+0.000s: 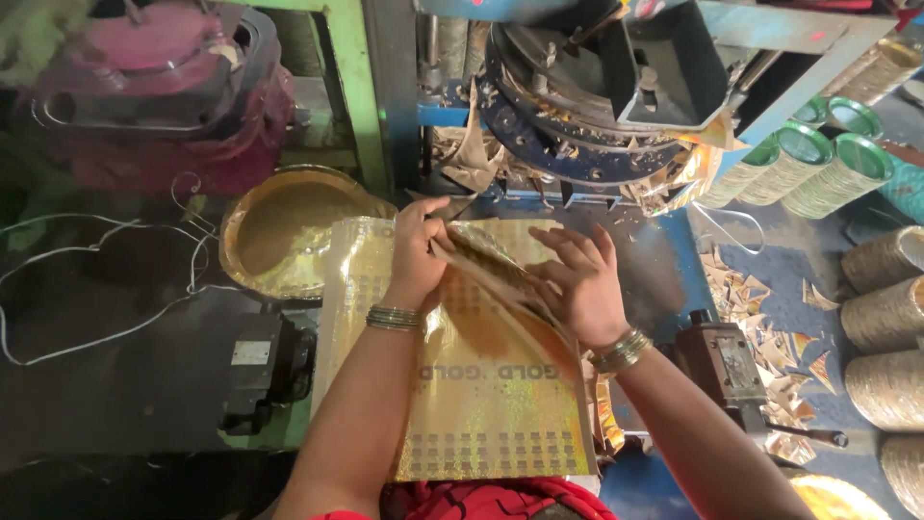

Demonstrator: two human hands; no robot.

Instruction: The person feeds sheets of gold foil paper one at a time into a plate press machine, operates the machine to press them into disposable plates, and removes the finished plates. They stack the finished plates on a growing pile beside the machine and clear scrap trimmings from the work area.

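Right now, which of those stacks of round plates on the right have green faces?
The three leaning stacks at the upper right, beside the blue machine frame, show green faces. The stacks along the right edge show only gold ribbed sides.

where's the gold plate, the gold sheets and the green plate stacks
gold plate [289, 231], head view, on its inner dish
gold sheets [500, 404], head view, on the top sheet's lower half
green plate stacks [818, 169], head view, on one stack's side

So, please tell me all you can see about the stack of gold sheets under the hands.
The stack of gold sheets is shiny, holographic foil-faced paper with a grid pattern and some print. It lies flat in front of the person, reaching toward the machine. The left hand pinches the far edge, while the right hand rests its fingers on a lifted, curling bundle of sheets.
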